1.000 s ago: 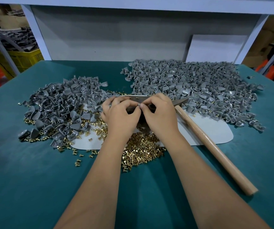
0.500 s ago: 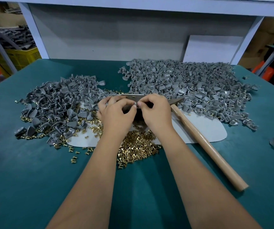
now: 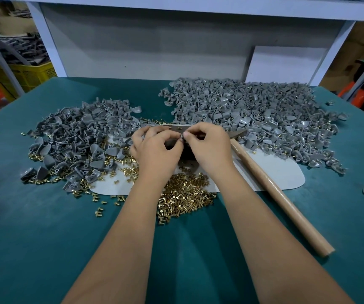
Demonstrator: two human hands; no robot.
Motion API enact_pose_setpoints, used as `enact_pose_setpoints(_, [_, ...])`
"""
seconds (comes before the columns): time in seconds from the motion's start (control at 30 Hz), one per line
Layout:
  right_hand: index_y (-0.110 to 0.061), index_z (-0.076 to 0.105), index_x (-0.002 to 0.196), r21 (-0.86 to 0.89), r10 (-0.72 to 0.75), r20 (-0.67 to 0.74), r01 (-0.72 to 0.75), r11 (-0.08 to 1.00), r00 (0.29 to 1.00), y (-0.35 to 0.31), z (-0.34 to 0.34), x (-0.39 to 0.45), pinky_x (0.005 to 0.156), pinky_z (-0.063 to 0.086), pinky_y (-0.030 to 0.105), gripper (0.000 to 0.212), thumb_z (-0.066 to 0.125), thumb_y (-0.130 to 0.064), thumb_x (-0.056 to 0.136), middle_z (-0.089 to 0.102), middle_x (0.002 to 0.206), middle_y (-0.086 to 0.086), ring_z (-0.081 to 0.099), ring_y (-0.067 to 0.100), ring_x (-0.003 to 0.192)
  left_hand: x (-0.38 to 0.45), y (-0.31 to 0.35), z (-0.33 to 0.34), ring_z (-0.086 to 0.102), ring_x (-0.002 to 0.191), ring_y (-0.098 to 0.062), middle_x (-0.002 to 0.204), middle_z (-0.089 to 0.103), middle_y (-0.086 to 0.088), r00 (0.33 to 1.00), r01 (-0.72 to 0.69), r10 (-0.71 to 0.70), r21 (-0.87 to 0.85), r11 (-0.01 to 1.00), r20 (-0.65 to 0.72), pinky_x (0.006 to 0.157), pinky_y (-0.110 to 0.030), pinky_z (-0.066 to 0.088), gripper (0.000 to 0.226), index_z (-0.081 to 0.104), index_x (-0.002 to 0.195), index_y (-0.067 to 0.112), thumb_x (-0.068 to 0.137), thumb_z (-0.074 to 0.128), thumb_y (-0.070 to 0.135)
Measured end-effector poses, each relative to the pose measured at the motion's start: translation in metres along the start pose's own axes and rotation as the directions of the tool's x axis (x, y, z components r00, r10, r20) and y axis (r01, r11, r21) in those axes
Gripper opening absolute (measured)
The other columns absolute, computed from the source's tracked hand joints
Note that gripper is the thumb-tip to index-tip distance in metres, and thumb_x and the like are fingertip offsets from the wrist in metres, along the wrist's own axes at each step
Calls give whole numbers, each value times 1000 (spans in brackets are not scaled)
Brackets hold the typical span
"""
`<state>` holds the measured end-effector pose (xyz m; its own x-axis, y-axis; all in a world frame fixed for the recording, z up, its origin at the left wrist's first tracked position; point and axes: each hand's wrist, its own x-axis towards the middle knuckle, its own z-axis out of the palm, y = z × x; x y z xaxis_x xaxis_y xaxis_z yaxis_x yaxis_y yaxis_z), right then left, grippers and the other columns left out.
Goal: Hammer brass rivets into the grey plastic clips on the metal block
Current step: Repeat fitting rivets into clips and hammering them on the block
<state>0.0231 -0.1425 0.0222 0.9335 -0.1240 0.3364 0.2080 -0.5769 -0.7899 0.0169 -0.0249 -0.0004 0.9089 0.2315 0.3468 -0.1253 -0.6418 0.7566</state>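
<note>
— While both hands are meeting over the middle of the green table (image 3: 45, 238), what is lying around them?

— Going by size: a big heap of grey clips (image 3: 253, 119) is spreading along the far right, and a smaller heap of clips (image 3: 78, 141) is sitting to the left. A pale mat (image 3: 286, 176) is lying under the work spot. A hammer's wooden handle (image 3: 281, 198) is running from beside the right wrist toward the near right edge. Brass rivets (image 3: 183, 196) are pooling between the forearms, with strays scattering leftward.

— And the metal block?

— The metal block (image 3: 174, 129) is peeking out just beyond the knuckles, with a few rivets standing on its top; the hands are covering most of it.

— What are the fingers doing?

— The left hand (image 3: 157, 150) and right hand (image 3: 209, 148) are curling inward, thumb and forefinger tips touching at one small grey piece (image 3: 182, 137) pinched between them, just above the block's near side. It is too small to tell clip from rivet.

— Anything blocking the hammer?

— The right-hand heap is crowding against its head end.
</note>
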Motion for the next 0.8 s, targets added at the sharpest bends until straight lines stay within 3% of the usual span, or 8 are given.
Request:
enact_pose_setpoints(0.27, [-21, 69, 76, -66, -19, -38, 16, 998, 999, 2, 4, 2, 78, 45, 32, 11, 67, -20, 86, 62, 82, -8, 56, 17, 90, 1, 0, 1, 23, 132, -18, 125, 58, 18, 1000, 1, -1, -4, 1000, -1, 102, -36, 15, 8, 63, 81, 47, 88, 66, 43])
enact_pose_setpoints(0.53, [-18, 72, 75, -68, -105, -148, 96, 993, 983, 7, 11, -4, 68, 37, 22, 9, 68, -15, 83, 60, 76, -12, 55, 9, 81, 0, -2, 1, 26, 131, -17, 125, 59, 20, 1000, 0, 0, -17, 1000, -1, 102, -36, 16, 6, 72, 90, 42, 88, 67, 43])
enact_pose_setpoints(0.8, [-30, 65, 68, -74, -24, -1, 24, 997, 1000, 4, 1, 5, 67, 43, 26, 19, 70, -20, 84, 61, 74, -14, 56, 7, 74, 0, -2, 0, 25, 131, -15, 124, 59, 24, 1000, 0, 0, -8, 1000, 7, 95, -32, 14, 9, 74, 95, 40, 89, 66, 42])
